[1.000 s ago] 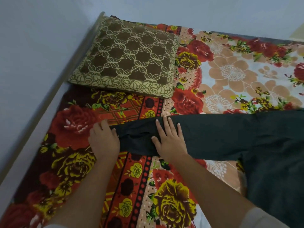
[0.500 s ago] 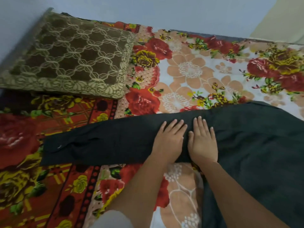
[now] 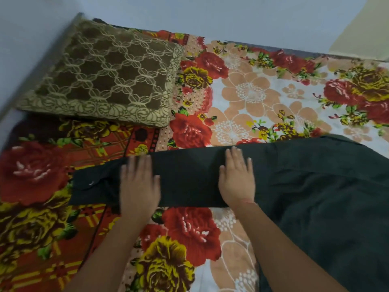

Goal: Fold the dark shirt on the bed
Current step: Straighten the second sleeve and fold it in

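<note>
The dark shirt (image 3: 315,186) lies flat on the flowered bed cover (image 3: 252,98), its body at the right and one long sleeve stretched out to the left, ending in a cuff near the red rose. My left hand (image 3: 137,182) rests palm down on the sleeve close to the cuff, fingers spread and blurred by motion. My right hand (image 3: 237,178) lies flat on the sleeve nearer the shoulder, fingers apart. Neither hand grips the cloth.
A brown patterned pillow (image 3: 105,74) lies at the back left against the pale wall (image 3: 31,39). The bed's left edge runs along that wall. Bed cover shows beyond the sleeve and below it, between my forearms.
Half a second ago both hands sat side by side on the sleeve. Now they are apart: the left has slid toward the cuff, while the right stays near the shoulder.
</note>
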